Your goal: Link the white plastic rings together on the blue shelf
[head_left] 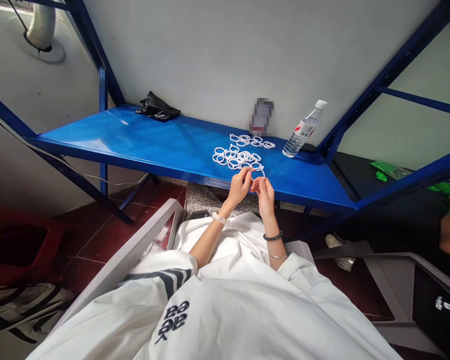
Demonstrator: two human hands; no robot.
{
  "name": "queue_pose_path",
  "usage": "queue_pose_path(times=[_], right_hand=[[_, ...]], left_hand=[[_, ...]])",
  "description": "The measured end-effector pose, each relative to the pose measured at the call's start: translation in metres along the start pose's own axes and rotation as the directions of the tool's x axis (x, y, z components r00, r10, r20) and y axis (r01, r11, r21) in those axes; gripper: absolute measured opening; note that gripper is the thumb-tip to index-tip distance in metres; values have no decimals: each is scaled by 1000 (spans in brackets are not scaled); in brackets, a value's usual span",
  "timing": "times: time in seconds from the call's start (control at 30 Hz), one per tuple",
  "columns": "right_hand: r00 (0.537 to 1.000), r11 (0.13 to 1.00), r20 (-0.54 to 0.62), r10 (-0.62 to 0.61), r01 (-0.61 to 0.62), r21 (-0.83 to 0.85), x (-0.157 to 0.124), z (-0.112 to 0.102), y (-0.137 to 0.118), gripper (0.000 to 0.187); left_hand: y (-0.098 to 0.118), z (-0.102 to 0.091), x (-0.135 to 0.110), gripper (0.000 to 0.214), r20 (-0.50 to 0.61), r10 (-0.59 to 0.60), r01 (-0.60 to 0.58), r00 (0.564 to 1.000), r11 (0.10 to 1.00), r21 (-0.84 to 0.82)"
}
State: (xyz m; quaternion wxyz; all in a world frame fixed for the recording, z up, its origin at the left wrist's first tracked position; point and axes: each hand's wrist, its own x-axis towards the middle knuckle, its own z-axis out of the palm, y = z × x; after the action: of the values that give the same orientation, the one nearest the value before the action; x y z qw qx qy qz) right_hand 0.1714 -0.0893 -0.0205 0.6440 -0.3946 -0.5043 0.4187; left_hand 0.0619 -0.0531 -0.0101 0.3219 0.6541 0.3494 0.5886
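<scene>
Together, the left hand [240, 188] and right hand [265, 192] pinch a white loop [263, 171], fingertips pressed in on it, at the near edge of the blue worktop [172, 142]. More white rings [243, 156] lie clustered just beyond them, and a clear bottle [303, 130] stands farther right.

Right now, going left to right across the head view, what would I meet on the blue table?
Black plastic bag → white rings → clear bottle with a white cap. The pixelated item is left out: it overlaps the rings' span.
</scene>
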Motion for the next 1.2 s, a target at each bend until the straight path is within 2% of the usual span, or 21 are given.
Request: queue_pose_path(times=[0.07,0.2,0.23,0.3,0.37,0.4,0.47,0.5,0.57,0.6,0.63,0.7,0.73,0.8,0.87,0.9,1.0,1.03,1.13,1.2], right_hand=[[1000,999,-14,-18,17,-39,-4,0,7,49],[998,997,-35,-52,50,-56,-11,1,12,45],[998,999,-45,-35,33,-39,-11,1,10,44],[997,1000,-75,10,-10,4,-7,0,5,43],[995,1000,-94,25,-24,16,-1,-3,-1,42],[996,1000,-86,19,-19,7,2,-3,-3,41],[998,1000,-66,5,-6,-14,7,-3,-8,41],[999,1000,-49,1,-2,-21,10,-3,-10,41],[1000,1000,-22,-4,3,-28,13,0,-12,42],[1000,1000,-9,-5,5,-31,15,1,-13,43],[1000,999,-1,-6,6,-33,17,2,-13,43],[1000,999,14,-2,2,-38,21,3,-12,43],[1000,999,24,3,-2,-43,24,2,-12,43],[999,998,48,12,-9,-57,31,1,-9,43],[997,998,76,9,-4,-68,40,-1,-6,43],[995,998,95,8,-2,-69,45,-2,-5,44],[985,996,167,46,-33,-81,65,0,-5,44],[978,994,194,71,-52,-98,72,2,-7,43],[946,977,287,151,-99,-189,91,9,-12,33],[935,961,298,193,-119,-249,99,12,-14,26]], left_hand=[[-6,-9,-20,32,25,29,-31,999,998,60],[-15,-29,-44,32,61,64,-72,996,987,143],[-20,-33,-51,32,88,57,-71,994,985,158],[-35,-37,-68,31,199,-39,-2,979,979,203],[-54,-40,-85,25,352,-162,39,922,943,331],[-64,-41,-91,27,431,-220,33,875,916,400],[-77,-45,-94,14,564,-276,-46,778,871,489],[-81,-48,-91,9,588,-285,-84,757,850,520],[-80,-53,-79,16,552,-293,-97,781,815,571],[-77,-54,-73,17,524,-283,-90,803,812,577],[-72,-56,-68,19,521,-277,-82,808,821,564],[-64,-55,-64,24,578,-283,-86,765,845,527],[-61,-53,-65,29,628,-302,-107,717,842,529],[-59,-49,-72,40,651,-359,-184,668,769,613],[-61,-46,-77,19,617,-391,-232,683,685,690],[-62,-47,-76,12,598,-383,-235,704,669,705],[-61,-56,-65,27,446,-379,-156,811,595,789],[-58,-60,-60,30,389,-397,-122,831,553,824],[-43,-69,-53,21,389,-458,-157,799,465,871],[-26,-71,-54,29,472,-460,-247,752,468,849]])
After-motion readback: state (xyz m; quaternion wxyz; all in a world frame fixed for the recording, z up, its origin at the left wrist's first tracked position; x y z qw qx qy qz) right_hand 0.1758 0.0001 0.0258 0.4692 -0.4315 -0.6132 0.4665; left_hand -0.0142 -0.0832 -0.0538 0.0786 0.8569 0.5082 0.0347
